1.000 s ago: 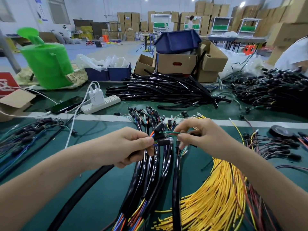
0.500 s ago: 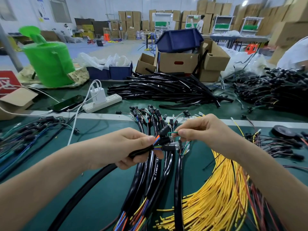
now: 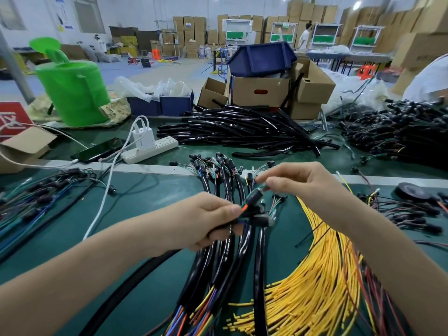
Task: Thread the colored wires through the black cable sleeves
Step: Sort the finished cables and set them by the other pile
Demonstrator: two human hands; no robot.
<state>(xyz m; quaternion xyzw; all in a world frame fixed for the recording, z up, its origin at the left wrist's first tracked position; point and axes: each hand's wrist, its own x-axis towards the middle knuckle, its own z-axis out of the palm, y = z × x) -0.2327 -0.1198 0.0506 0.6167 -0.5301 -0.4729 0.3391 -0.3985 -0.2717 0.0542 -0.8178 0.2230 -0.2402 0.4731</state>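
Nearest the camera, the long glossy black cable sleeve [image 3: 128, 291] runs from the lower left up into the left hand [image 3: 201, 221]. Just right of this sleeve lie finished black sleeved harnesses [image 3: 215, 267] with coloured tails. Further right of it spreads a fan of loose yellow wires [image 3: 315, 275].

The left hand is clenched around the sleeve mouth, with thumb and forefinger pinching it. The right hand [image 3: 303, 187] pinches the thin multicoloured wires [image 3: 244, 208] up and right of the sleeve mouth, beside a small black connector [image 3: 254, 196]. The grip point is blurred, so it may lie on the connector lead instead.

Change: within the last second the right hand has risen and drawn away from the sleeve mouth. The orange and green length showing between the hands has grown. Judgement: the wire ends have cleared the sleeve and are being pulled through, so this sleeve is nearly threaded.

Beyond the sleeve, a white plastic power strip [image 3: 150, 150] lies up and left of it. A pile of empty black tubes [image 3: 242, 128] lies behind it.
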